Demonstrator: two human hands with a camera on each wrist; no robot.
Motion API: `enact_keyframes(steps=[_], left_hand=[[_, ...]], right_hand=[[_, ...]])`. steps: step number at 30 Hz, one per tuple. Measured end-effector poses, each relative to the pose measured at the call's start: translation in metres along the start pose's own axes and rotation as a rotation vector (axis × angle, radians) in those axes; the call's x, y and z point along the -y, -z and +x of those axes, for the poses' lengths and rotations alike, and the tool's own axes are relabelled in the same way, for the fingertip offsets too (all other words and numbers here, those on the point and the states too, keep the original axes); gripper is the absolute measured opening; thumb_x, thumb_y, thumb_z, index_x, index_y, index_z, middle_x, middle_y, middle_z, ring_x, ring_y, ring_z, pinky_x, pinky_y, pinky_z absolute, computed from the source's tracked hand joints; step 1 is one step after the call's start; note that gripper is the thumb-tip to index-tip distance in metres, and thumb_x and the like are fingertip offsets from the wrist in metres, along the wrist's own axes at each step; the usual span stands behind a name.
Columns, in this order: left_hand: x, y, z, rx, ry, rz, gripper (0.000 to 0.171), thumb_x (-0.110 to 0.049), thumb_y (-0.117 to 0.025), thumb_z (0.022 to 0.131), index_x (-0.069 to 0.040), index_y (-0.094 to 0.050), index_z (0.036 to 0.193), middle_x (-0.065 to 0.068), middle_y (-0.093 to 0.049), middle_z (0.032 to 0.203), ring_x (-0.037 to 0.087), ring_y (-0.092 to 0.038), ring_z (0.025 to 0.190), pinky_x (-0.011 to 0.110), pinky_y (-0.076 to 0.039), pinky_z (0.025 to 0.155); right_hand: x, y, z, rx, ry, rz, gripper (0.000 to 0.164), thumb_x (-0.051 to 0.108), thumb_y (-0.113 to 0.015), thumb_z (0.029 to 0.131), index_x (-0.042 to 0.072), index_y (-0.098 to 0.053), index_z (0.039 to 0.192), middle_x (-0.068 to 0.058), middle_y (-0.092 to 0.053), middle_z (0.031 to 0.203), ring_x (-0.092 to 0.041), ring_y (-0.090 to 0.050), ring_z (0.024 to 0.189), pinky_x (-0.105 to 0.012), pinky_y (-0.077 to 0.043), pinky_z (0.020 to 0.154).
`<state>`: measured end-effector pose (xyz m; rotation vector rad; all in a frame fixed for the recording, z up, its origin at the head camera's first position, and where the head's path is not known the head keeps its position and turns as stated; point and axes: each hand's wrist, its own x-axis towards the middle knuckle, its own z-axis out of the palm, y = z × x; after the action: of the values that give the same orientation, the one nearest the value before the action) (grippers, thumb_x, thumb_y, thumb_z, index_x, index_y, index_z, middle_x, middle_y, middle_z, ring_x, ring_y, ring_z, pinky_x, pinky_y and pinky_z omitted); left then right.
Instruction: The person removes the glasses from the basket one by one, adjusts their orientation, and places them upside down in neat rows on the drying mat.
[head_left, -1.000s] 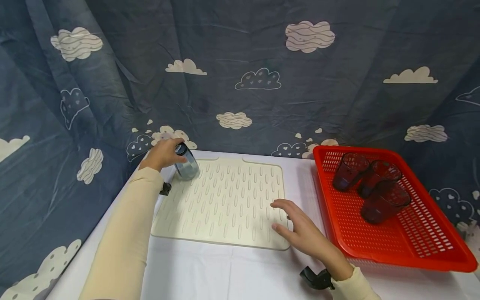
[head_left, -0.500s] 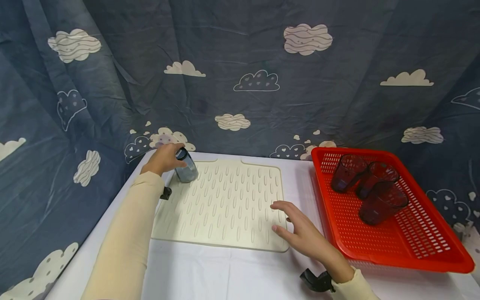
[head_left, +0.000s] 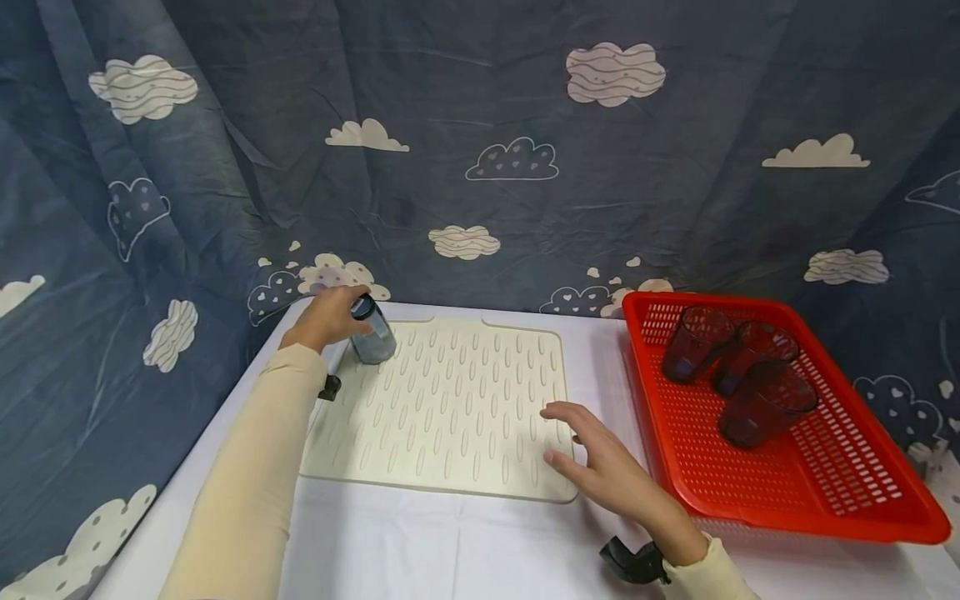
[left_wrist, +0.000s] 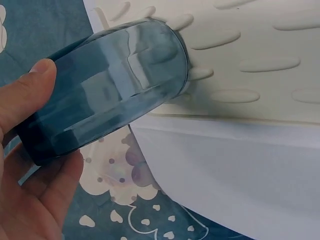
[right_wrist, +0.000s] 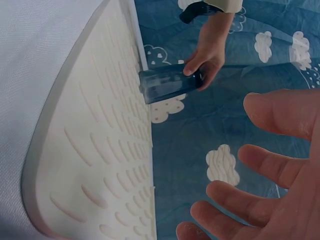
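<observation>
My left hand [head_left: 324, 318] grips a blue-tinted drinking glass [head_left: 375, 343] near its rim, thumb on one side and fingers on the other. The glass stands mouth up at the back left corner of a cream ribbed mat [head_left: 450, 400]; in the left wrist view the base of the glass [left_wrist: 115, 82] meets the mat's raised ribs. Over the mat's front right corner is my right hand [head_left: 618, 477], holding nothing, its thumb and fingers spread apart. In the right wrist view those fingers [right_wrist: 225, 197] are loosely extended, with the mat behind them to the left.
A red perforated plastic basket [head_left: 750, 492] sits on the right of the white-covered table [head_left: 390, 542]. Inside it are 3 dark-looking glasses [head_left: 768, 408], grouped toward the back. A dark blue curtain [head_left: 480, 100] with cloud prints hangs behind and along the left side.
The glass in my left hand has come down slightly and stands a little straighter at the same corner of the mat. My right hand has stayed where it was.
</observation>
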<state>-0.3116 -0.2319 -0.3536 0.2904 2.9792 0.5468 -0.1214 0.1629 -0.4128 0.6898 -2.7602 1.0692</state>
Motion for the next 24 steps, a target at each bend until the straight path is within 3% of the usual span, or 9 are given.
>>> enact_keyframes(steps=[4, 14, 24], left_hand=[[-0.0037, -0.0011, 0.0016, 0.022, -0.008, 0.008, 0.073, -0.015, -0.074, 0.086, -0.001, -0.04, 0.149, 0.026, -0.049, 0.147, 0.042, -0.054, 0.128, 0.055, -0.046, 0.107], [-0.0053, -0.0035, 0.0018, 0.052, 0.055, -0.013, 0.078, -0.013, -0.071, 0.089, -0.005, -0.031, 0.155, 0.025, -0.039, 0.155, 0.045, -0.043, 0.139, 0.058, -0.041, 0.111], [-0.0075, -0.0063, 0.0051, 0.057, 0.031, -0.011, 0.077, -0.015, -0.069, 0.09, -0.005, -0.029, 0.156, 0.025, -0.036, 0.156, 0.045, -0.042, 0.139, 0.058, -0.04, 0.111]], right_hand=[[-0.0012, 0.0004, -0.0014, 0.005, 0.013, -0.002, 0.046, 0.015, -0.072, 0.09, 0.012, -0.055, 0.132, -0.008, -0.058, 0.138, -0.03, -0.055, 0.128, -0.05, -0.056, 0.091], [-0.0046, 0.0006, -0.0036, 0.011, -0.014, -0.009, 0.048, 0.016, -0.072, 0.088, 0.011, -0.054, 0.133, -0.01, -0.057, 0.139, -0.03, -0.055, 0.128, -0.051, -0.056, 0.091], [-0.0065, 0.0028, -0.0045, 0.002, -0.007, -0.013, 0.048, 0.014, -0.072, 0.088, 0.013, -0.054, 0.133, -0.009, -0.057, 0.138, -0.03, -0.055, 0.127, -0.05, -0.056, 0.091]])
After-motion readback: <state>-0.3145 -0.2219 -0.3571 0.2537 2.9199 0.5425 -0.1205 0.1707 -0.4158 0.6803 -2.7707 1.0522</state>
